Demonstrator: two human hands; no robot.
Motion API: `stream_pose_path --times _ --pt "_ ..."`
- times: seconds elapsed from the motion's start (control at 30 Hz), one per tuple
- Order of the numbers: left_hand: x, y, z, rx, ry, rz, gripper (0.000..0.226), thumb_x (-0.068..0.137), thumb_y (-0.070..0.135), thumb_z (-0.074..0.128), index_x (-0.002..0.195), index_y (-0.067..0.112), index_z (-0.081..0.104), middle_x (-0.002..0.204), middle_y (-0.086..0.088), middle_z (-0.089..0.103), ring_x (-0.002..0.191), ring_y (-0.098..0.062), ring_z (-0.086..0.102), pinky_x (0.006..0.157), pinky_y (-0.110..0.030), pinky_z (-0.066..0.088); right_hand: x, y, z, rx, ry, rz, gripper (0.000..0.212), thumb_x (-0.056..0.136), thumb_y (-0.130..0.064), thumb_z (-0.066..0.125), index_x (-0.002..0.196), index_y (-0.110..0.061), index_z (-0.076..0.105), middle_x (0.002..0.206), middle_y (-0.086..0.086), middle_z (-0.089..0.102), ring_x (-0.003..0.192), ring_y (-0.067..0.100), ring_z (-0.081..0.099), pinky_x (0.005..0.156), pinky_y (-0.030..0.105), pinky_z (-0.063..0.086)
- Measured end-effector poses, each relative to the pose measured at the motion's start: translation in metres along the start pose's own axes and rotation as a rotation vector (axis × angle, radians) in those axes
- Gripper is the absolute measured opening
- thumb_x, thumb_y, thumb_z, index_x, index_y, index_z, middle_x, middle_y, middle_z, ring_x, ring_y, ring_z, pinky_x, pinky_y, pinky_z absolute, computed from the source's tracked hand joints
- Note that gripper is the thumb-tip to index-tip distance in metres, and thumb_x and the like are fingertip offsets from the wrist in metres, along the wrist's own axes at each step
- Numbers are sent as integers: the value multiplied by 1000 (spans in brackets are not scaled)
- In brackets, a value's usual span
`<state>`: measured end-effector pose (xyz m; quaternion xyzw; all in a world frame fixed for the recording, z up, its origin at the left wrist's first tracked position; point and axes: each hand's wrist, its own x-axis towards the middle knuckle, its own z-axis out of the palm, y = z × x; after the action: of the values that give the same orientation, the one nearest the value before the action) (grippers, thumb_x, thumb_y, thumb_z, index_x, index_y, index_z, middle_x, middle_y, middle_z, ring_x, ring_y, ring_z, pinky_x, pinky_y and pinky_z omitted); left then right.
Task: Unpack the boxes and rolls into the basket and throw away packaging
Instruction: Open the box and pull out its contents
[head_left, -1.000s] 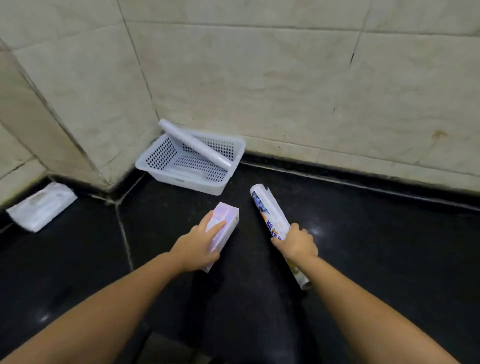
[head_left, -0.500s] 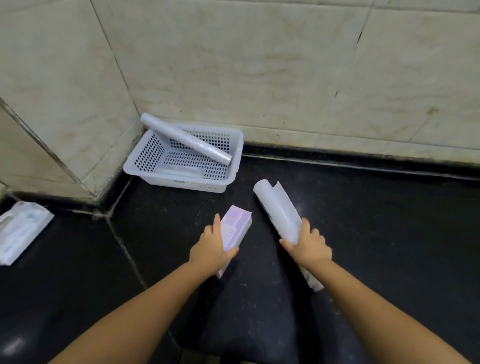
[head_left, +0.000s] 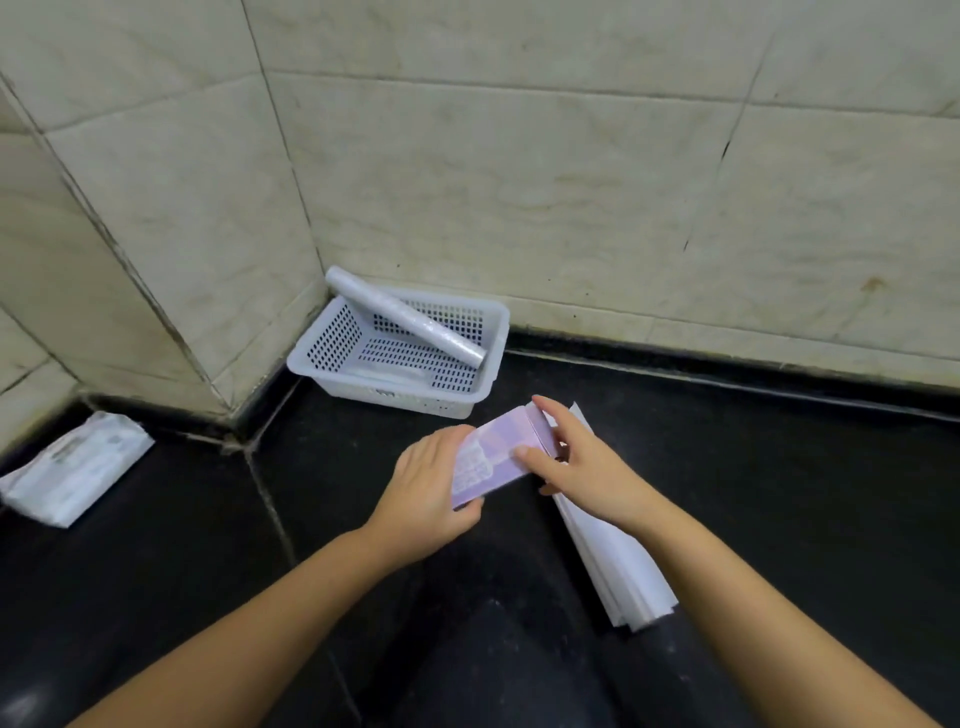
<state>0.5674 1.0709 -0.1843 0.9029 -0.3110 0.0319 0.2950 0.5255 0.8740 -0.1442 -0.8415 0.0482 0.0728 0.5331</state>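
A small lilac box (head_left: 496, 454) is lifted just above the black floor, held between both hands. My left hand (head_left: 428, 480) grips its near end from the left. My right hand (head_left: 576, 462) clasps its far end, thumb on top and fingers around the end flap. A white perforated basket (head_left: 496, 322) stands in the wall corner with a clear plastic roll (head_left: 402, 319) leaning across it. The white paper wrapper (head_left: 613, 561) lies flattened on the floor under my right forearm.
A white wrapped pack (head_left: 78, 467) lies on the floor at the far left. Beige tiled walls meet in a corner behind the basket. The black floor stretches to the right of the wrapper.
My right hand let go of the paper wrapper and moved left onto the lilac box. My left hand raised the box off the floor. The camera tilted up.
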Motion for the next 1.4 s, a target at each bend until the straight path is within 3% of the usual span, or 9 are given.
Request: stream_pose_path --times 0.13,0.23,0.37,0.47,0.6,0.7,0.8,1.13,1.4 --pt "9 21 -4 63 51 0 73 79 39 65 139 20 30 136 3 43 126 -14 39 110 -31 26 -7 -13 2 -65 131 -106 69 86 -37 61 146 -28 26 121 -14 45 89 7 56 89 34 55" --pt "23 41 -13 -127 41 -65 68 73 52 68 132 36 37 125 15 51 116 -5 47 101 -30 40 -12 -15 -8 -5 13 -112 70 83 -39 63 143 -36 27 117 -20 49 87 8 62 75 27 60" --pt "32 49 -34 -440 -194 -70 56 68 57 68 107 76 34 106 54 46 102 29 42 75 5 37 -16 -13 -45 -35 -169 -187 53 80 -38 69 124 -52 42 127 -15 52 105 10 60 74 23 56" --pt "39 49 -34 -499 -283 -69 63 75 46 71 121 67 34 122 40 50 115 19 44 92 -5 39 -14 -11 -57 -91 -95 -200 48 74 -41 72 118 -36 54 118 -10 58 97 13 64 72 26 57" --pt "42 60 -22 -138 -57 -24 82 77 50 65 142 46 15 141 10 36 130 -5 33 110 -34 29 -9 -9 -55 14 108 -127 38 74 -38 72 105 -25 54 105 -7 63 84 13 69 64 26 61" --pt "43 76 -10 135 93 84 85 77 52 64 145 30 17 142 5 38 130 -11 31 113 -35 22 -7 -13 -50 162 130 -74 34 76 -41 71 100 -24 53 99 -3 64 80 9 70 58 22 58" --pt "49 79 -13 48 191 80 67 76 49 66 133 27 38 127 8 54 117 -9 44 103 -30 31 -8 -18 -54 213 23 -31 39 77 -51 65 102 -24 55 97 0 68 80 6 72 60 26 59" --pt "45 76 -20 106 106 156 52 77 52 63 122 39 42 115 17 57 107 -5 47 91 -23 27 -11 -31 -67 -81 -82 -42 63 76 -31 61 135 -21 43 113 0 63 93 15 67 75 32 61" --pt "41 77 -31 -37 58 132 60 74 39 73 126 32 44 115 16 51 107 3 39 101 -32 32 -14 -37 -80 105 -213 -120 23 79 -23 56 98 -29 68 82 -5 71 73 3 67 70 32 61"
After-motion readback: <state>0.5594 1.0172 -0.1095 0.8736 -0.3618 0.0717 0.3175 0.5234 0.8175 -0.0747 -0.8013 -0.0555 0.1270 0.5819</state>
